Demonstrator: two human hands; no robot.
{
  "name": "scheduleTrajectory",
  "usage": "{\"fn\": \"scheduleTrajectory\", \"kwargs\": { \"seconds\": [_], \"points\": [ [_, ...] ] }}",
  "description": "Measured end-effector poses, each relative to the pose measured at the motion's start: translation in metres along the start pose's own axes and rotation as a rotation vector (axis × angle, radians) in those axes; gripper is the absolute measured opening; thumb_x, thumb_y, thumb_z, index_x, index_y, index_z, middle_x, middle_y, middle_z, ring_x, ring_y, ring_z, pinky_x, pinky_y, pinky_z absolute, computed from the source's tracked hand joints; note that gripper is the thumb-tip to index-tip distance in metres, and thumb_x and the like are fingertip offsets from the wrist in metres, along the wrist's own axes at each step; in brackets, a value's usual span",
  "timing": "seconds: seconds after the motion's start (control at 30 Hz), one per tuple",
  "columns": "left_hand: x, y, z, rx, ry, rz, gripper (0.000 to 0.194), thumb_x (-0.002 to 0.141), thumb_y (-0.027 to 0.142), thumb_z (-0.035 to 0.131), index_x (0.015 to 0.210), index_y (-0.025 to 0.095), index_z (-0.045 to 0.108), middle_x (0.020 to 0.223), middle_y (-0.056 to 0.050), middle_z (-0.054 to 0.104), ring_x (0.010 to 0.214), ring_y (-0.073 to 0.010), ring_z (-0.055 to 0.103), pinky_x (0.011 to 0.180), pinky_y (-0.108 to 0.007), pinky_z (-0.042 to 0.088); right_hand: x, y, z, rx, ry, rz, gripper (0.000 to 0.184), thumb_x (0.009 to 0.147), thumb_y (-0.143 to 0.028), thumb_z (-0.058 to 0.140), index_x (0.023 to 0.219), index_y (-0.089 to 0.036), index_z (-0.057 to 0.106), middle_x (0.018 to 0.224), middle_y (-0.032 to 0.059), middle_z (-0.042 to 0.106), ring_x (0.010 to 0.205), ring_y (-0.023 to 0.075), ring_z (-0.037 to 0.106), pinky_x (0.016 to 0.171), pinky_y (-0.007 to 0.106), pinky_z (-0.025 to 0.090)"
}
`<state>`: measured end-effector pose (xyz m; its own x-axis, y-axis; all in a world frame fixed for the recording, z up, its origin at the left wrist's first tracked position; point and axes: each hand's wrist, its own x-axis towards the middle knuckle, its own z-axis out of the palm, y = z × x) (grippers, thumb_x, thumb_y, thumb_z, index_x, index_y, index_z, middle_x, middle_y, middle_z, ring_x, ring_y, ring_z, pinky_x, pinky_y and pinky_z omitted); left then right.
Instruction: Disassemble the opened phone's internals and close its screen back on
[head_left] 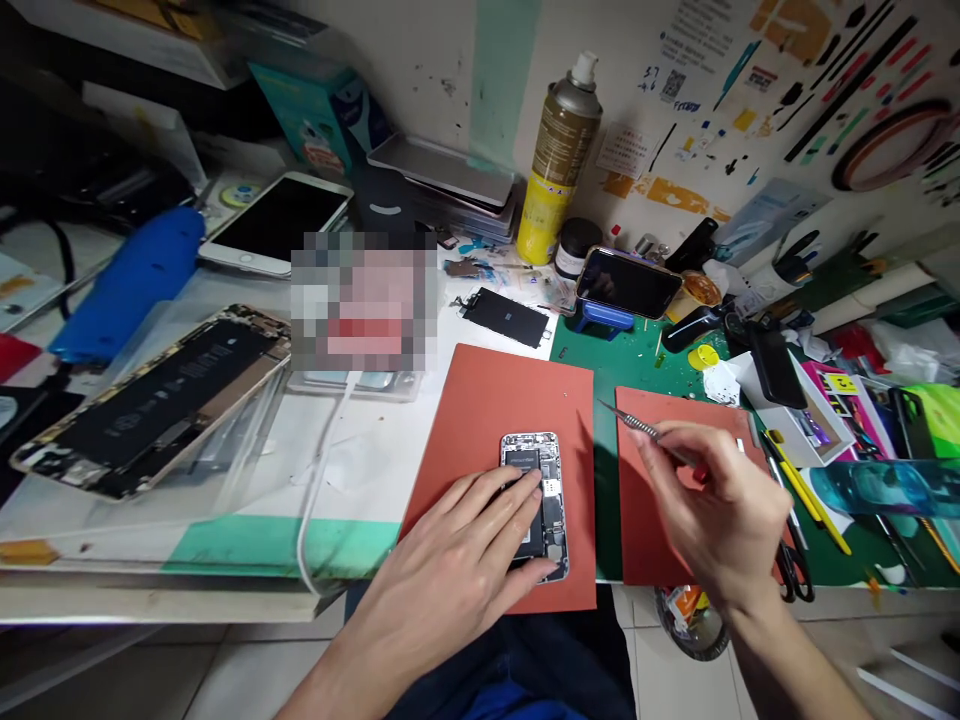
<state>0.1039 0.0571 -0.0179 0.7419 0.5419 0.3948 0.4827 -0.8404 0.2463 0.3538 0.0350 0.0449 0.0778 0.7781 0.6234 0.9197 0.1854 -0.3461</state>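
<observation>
An opened phone body [541, 478] with its battery and boards showing lies on a red mat [487, 410] at the desk's front edge. My left hand [457, 560] lies flat across the phone, fingers stretched out and pressing on it. My right hand [720, 510] hovers to the right, over a second red mat [660, 550], fingers pinched on thin metal tweezers [637, 424]. The tweezers' tip points up and left, a little above and to the right of the phone, clear of it.
A larger opened phone [150, 400] rests on clear plastic at the left. A white phone [274, 220], a spray can [559, 160], a phone on a blue stand [628, 282], a loose screen part [506, 317] and tool clutter [810, 400] crowd the back and right. A white cable [319, 480] hangs over the edge.
</observation>
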Motion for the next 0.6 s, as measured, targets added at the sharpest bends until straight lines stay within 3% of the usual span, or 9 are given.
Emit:
{"fn": "scheduleTrajectory", "kwargs": {
  "seconds": [0.17,0.37,0.5,0.6],
  "points": [
    [0.001,-0.001,-0.001,0.041,0.003,0.024,0.044,0.111,0.043,0.058,0.138,0.01,0.068,0.143,-0.013,0.072,0.128,-0.0341,0.066,0.105,-0.049,0.054,-0.047,-0.002,0.019,-0.118,-0.074,0.105,0.014,0.103,-0.013,0.058,0.093,-0.022,0.061,0.094,0.0068,0.071,0.078,0.0184,0.073,0.063,0.028,0.057],
    [0.001,-0.006,0.0,0.011,0.005,0.041,0.044,0.111,0.043,0.056,0.141,0.011,0.066,0.143,-0.013,0.072,0.129,-0.032,0.066,0.104,-0.048,0.056,-0.056,-0.016,0.045,-0.301,-0.229,0.153,0.019,0.104,-0.013,0.05,0.097,-0.019,0.067,0.083,0.0058,0.064,0.064,0.0211,0.064,0.053,0.031,0.048],
    [0.001,-0.013,0.003,0.014,0.048,0.072,0.044,0.111,0.044,0.054,0.142,0.016,0.067,0.141,-0.011,0.074,0.128,-0.0311,0.067,0.102,-0.045,0.056,-0.054,-0.007,0.024,-0.157,-0.295,0.196,0.021,0.108,-0.016,0.049,0.104,-0.018,0.07,0.088,0.0065,0.067,0.077,0.022,0.069,0.068,0.032,0.055],
    [-0.004,-0.024,0.01,0.025,0.073,0.172,0.041,0.111,0.04,0.053,0.141,0.018,0.069,0.144,-0.009,0.073,0.129,-0.0328,0.066,0.102,-0.047,0.054,-0.055,0.024,-0.01,-0.167,-0.261,0.342,0.021,0.11,-0.024,0.05,0.108,-0.019,0.071,0.093,0.0062,0.07,0.083,0.0213,0.071,0.077,0.032,0.056]
  ]
}}
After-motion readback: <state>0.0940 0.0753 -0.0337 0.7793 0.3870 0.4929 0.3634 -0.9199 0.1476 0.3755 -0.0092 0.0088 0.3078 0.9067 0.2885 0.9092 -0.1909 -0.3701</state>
